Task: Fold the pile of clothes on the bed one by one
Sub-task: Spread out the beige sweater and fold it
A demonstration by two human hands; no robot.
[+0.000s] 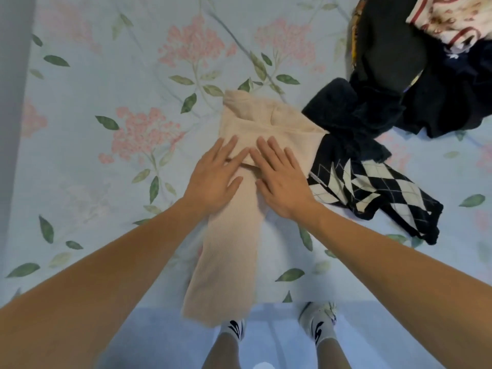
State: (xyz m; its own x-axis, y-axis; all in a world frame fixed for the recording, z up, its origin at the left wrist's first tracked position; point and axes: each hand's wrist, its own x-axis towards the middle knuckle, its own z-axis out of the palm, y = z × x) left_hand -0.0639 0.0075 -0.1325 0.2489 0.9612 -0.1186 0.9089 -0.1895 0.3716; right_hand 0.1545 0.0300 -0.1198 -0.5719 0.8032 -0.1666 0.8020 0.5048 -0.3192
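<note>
A beige knit garment (231,243) lies lengthwise on the bed, folded into a narrow strip, its lower end hanging over the near edge. My left hand (215,171) and my right hand (279,177) rest flat on its middle with straight fingers, side by side and nearly touching. A pile of clothes (426,75) sits at the back right: dark garments with a white and red printed piece on top. A dark argyle-patterned garment (372,190) spreads from the pile to just right of my right hand.
The bed wears a pale blue sheet (93,129) with pink flowers and green leaves. A grey wall or edge (13,102) runs along the far left. Below the bed's near edge my feet stand in white socks (318,323).
</note>
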